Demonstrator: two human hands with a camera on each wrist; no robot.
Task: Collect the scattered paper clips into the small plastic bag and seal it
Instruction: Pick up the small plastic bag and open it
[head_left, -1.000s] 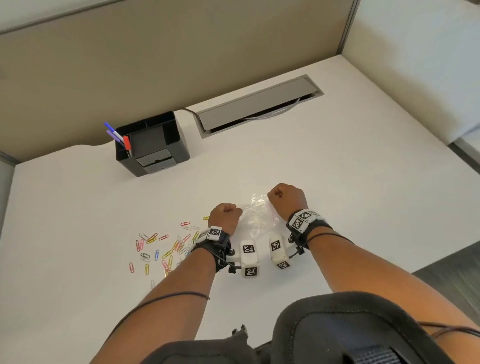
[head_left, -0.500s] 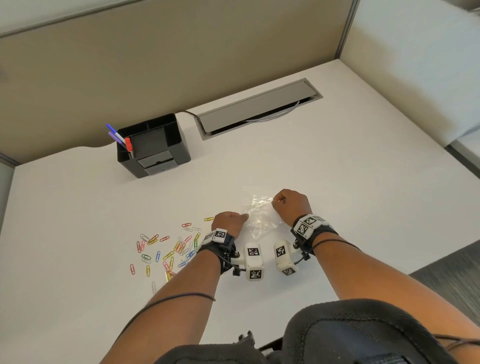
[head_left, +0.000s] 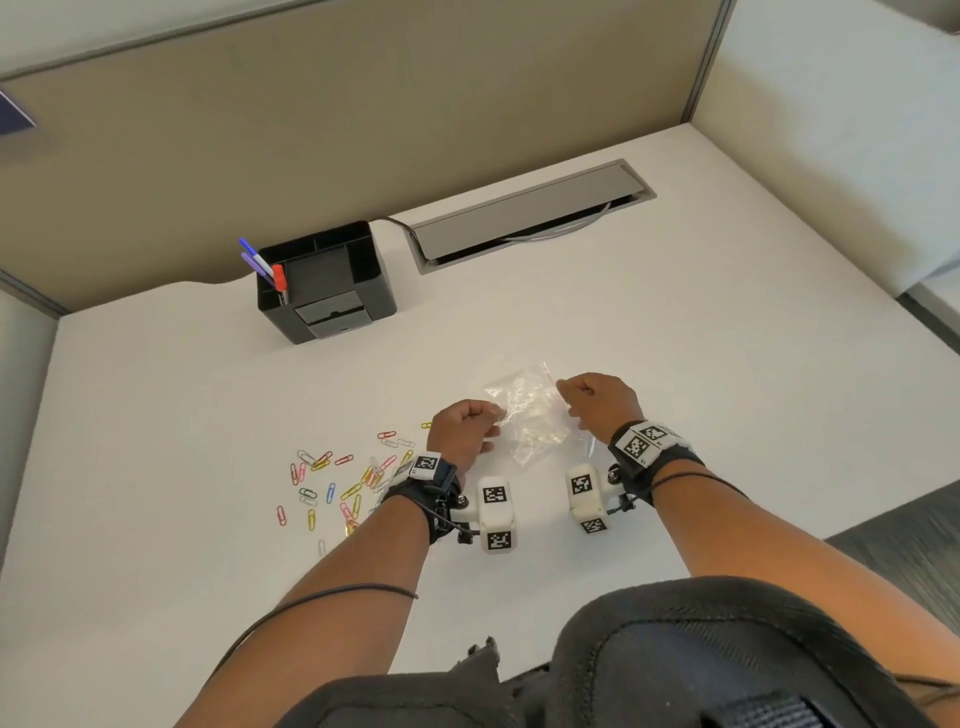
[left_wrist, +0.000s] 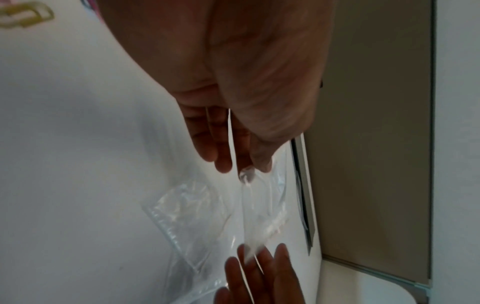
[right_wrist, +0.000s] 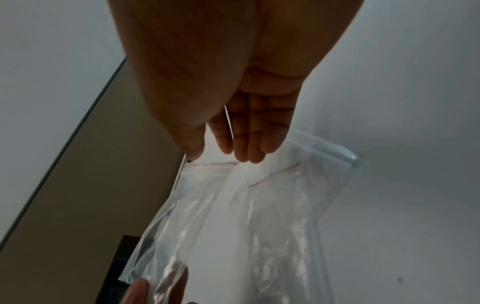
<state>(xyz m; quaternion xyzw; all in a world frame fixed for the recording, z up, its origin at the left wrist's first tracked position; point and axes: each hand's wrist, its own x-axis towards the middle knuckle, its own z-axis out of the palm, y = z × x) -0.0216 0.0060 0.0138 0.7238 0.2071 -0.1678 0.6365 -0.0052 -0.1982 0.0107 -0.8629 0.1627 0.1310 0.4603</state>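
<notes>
**Risk: bag mouth fails to open or slips**

The small clear plastic zip bag (head_left: 530, 415) with a red seal line lies on the white desk (head_left: 675, 338), right of the scattered coloured wire paper clips (head_left: 337, 486). Left hand (head_left: 462, 428) and right hand (head_left: 597, 397) pinch its opposite edges. Thin film may slip; clips then miss the mouth.

Head view: looks forward and down from above onto the white surface (head_left: 675, 415). Wrist views: each looks close along its palm toward the fingertips; both share the clear plastic bag (left_wrist: 197, 207) (right_wrist: 272, 216).
</notes>
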